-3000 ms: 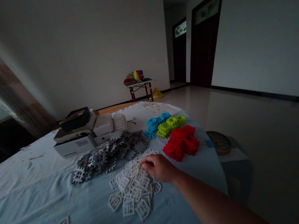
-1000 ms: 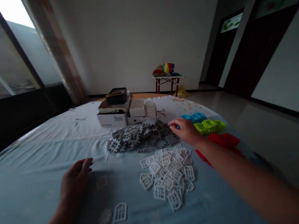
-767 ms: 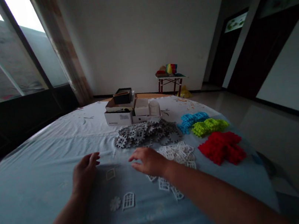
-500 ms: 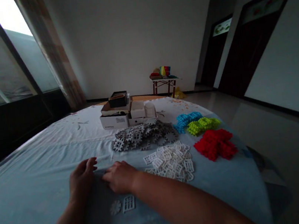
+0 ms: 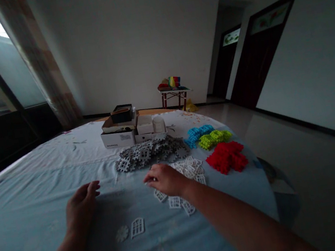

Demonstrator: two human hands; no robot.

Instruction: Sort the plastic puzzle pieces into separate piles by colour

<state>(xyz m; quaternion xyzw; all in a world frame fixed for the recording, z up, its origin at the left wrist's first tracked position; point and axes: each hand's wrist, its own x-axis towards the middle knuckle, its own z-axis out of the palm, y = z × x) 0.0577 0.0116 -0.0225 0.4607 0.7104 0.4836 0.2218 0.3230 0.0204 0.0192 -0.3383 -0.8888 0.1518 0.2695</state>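
My right hand lies over the near left part of a heap of white window-shaped plastic pieces, its fingers curled down onto them; whether it grips one is hidden. My left hand rests flat on the light blue cloth to the left, fingers stretched out and holding nothing. Two loose white pieces lie near me, between my arms. Behind the white heap is a heap of grey interlocking pieces.
Blue, yellow-green and red piles of pieces sit at the table's right edge. White boxes with a black tray stand at the back. A small table with toys is by the far wall.
My right hand went from the grey heap across to my left hand, then back right onto the white heap. The left hand has barely moved. The view has shifted slightly.
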